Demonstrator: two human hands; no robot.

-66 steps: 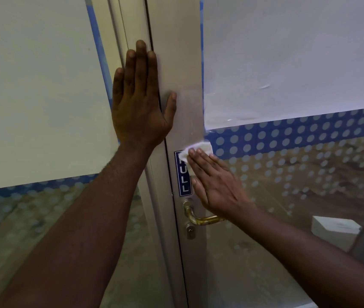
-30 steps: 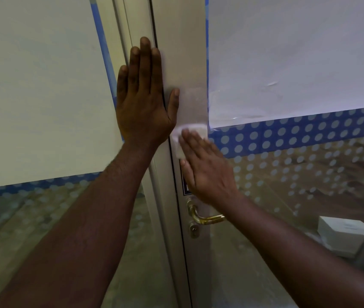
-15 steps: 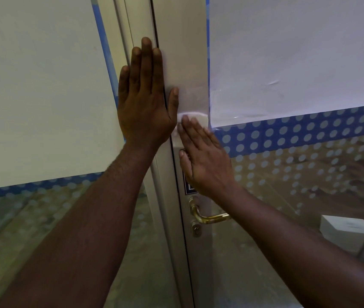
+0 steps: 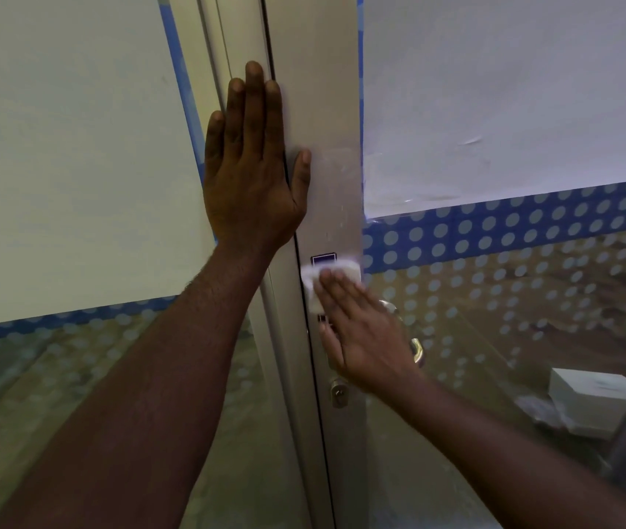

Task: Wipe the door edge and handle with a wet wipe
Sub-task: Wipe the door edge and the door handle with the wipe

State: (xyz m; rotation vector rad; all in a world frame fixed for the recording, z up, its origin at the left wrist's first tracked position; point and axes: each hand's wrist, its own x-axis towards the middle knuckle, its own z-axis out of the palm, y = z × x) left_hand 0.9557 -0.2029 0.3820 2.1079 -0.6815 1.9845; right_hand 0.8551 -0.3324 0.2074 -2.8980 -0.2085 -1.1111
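Two hands are at work on the door stile (image 4: pixel 326 108), each placed for a different job. The left hand (image 4: pixel 252 166) lies flat with fingers straight and close together, spanning the dark seam between the fixed frame (image 4: pixel 227 51) and the stile, thumb spread to the right onto the metal; it holds nothing, and its place suggests it is bracing the door so that it does not swing under the rubbing. The right hand (image 4: pixel 361 330) presses the white wet wipe (image 4: pixel 324 278) against the stile with straight fingers laid over it, not pinching it, so the cloth sits flat and covers more metal. Only the wipe's upper and left parts show past the fingertips; it covers most of the blue label (image 4: pixel 323 259), just below the left wrist. Damp smears above it hint that this stretch is already done. The brass lever handle (image 4: pixel 416 351) sits mostly hidden behind the right hand, with the keyhole cylinder (image 4: pixel 338 393) just below, so the handle likely comes next.
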